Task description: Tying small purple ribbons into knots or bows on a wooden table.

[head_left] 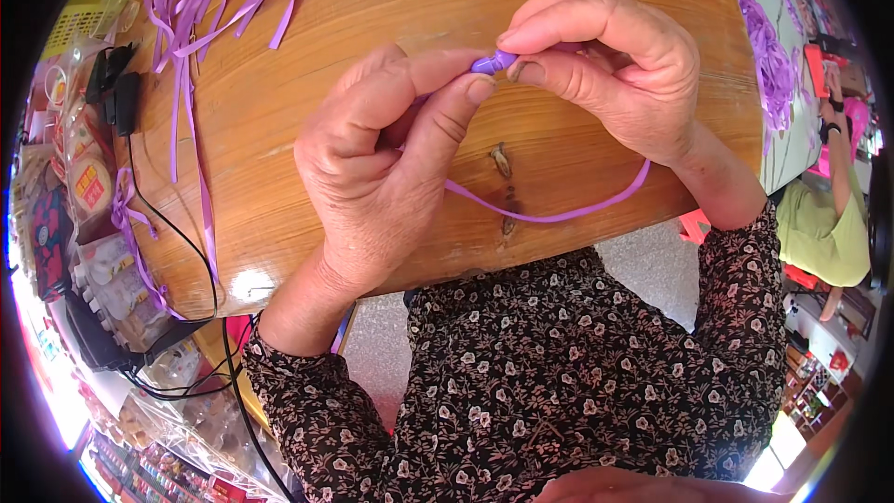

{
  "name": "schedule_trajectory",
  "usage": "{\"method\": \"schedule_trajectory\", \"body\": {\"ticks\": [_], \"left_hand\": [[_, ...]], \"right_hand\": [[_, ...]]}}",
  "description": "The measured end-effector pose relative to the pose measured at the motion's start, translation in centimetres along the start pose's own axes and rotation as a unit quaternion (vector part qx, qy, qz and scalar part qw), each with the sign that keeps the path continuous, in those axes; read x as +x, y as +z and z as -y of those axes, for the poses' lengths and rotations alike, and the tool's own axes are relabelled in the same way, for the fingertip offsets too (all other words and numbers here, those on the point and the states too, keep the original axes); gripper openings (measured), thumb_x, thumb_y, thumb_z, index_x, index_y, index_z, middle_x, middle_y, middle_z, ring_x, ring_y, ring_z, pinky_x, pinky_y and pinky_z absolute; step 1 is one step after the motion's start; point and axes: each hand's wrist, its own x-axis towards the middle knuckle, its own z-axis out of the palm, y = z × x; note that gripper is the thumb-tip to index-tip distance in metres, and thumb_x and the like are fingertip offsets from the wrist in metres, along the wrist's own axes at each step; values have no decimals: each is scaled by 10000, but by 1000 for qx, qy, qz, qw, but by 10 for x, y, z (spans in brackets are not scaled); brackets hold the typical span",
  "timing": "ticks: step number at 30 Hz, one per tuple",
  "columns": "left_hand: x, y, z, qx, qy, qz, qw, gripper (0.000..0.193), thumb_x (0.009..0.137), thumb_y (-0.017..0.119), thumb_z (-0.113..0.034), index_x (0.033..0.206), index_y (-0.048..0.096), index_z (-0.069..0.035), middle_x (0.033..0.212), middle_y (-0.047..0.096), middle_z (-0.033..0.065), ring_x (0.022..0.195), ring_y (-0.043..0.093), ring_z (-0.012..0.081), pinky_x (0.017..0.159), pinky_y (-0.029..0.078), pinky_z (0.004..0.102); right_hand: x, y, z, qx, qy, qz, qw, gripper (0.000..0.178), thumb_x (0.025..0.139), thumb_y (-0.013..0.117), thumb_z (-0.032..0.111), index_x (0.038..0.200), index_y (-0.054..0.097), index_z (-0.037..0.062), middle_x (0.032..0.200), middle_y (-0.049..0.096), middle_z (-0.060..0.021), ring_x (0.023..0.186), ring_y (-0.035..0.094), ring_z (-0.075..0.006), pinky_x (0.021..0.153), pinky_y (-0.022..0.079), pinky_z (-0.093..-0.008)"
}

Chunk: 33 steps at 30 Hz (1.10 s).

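Between my two hands, above the wooden table, sits a small glossy purple plastic clasp (494, 63). My left hand (391, 140) pinches its left end between thumb and forefinger. At its other end, my right hand (605, 65) pinches with thumb and forefinger, the other fingers curled. From the clasp a narrow flat purple ribbon (559, 218) runs through my hands and hangs in a loop below them. Parts of the ribbon are hidden inside my fingers. Whether the clasp's halves are fully joined, I cannot tell.
A heap of purple ribbons (200, 0) lies at the table's (419, 0) far left, strands trailing to the front edge. More ribbons (768, 65) lie on a white surface at right. Black cables (172, 224) and bagged goods (88, 168) line the left. A person in lime green (819, 233) is at right.
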Motion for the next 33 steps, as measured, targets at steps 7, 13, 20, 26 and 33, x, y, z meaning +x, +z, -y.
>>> {"method": "schedule_trajectory", "body": {"ticks": [7, 13, 20, 26, 33], "left_hand": [[-1, 0, -3, 17, 19, 0, 1000, 130, 818, 658, 15, 945, 679, 0, 755, 524, -37, 671, 405, 32, 583, 309, 167], [-1, 0, 0, -40, -18, 1, 999, 134, 823, 647, 24, 952, 674, 4, 783, 563, -19, 708, 446, 41, 628, 344, 171], [0, -2, -1, -6, 3, -2, 1000, 133, 818, 650, 31, 946, 674, 7, 744, 530, -22, 680, 424, 42, 598, 327, 176], [-1, -2, -6, 40, 62, -9, 997, 146, 797, 665, 41, 939, 673, 11, 678, 468, -22, 602, 375, 54, 523, 289, 192], [-1, -2, -7, 113, 119, -3, 986, 166, 774, 678, 51, 934, 673, 10, 625, 480, 10, 553, 394, 76, 486, 300, 216]], "right_hand": [[2, -3, 4, -28, -8, 17, 999, 201, 760, 663, -86, 949, 633, -27, 941, 613, -121, 812, 595, -136, 691, 482, -215], [1, 0, 3, -3, -6, 12, 1000, 195, 764, 661, -85, 948, 633, -26, 938, 612, -125, 820, 597, -148, 697, 486, -228], [3, 1, 3, -17, -10, 12, 1000, 186, 761, 665, -83, 937, 636, -29, 928, 615, -126, 815, 597, -152, 697, 483, -227], [3, 0, 6, -24, -9, 17, 1000, 170, 755, 676, -68, 916, 642, -25, 911, 618, -125, 792, 595, -156, 680, 476, -240], [5, 0, 9, -53, -24, 31, 998, 169, 755, 680, -56, 916, 636, -35, 879, 618, -131, 745, 583, -164, 640, 460, -243]]}}
